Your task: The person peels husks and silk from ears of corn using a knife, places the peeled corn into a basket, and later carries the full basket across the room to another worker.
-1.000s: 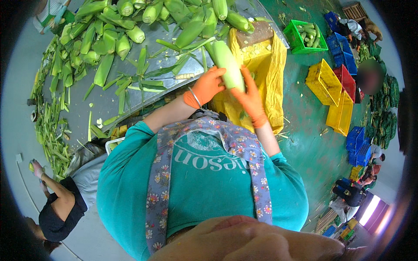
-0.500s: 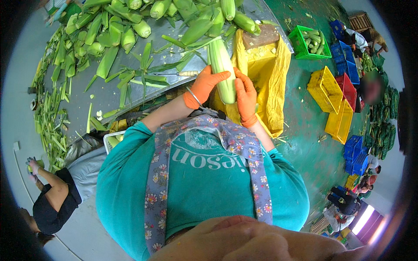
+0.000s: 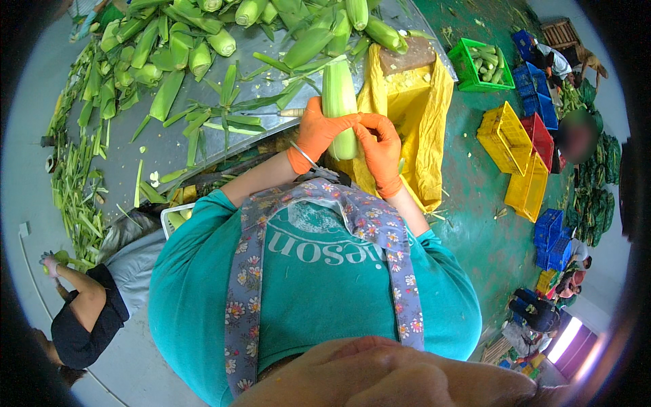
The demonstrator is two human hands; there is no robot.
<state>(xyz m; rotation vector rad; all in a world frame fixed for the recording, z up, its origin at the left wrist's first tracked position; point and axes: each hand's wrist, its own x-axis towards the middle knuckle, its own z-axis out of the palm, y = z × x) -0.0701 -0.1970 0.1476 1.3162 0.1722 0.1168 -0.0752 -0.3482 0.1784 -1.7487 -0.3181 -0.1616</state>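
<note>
Ear [image 3: 339,88] pale, apparently part-stripped; heaped ears [image 3: 180,51] remain in green leaf.
The ear, pale husk [image 3: 338,76] on, is between the hands, by the table [image 3: 249,46] edge, beside the yellow bag [image 3: 435,122]. Left hand [image 3: 320,132]: clamped round the ear, thumb across. Right hand [image 3: 382,146]: fingertips at the ear's right side, near the left thumb; cannot tell whether they pinch husk.

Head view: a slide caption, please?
Orange-gloved left hand grips a green-husked corn ear, right hand at its side.
</note>
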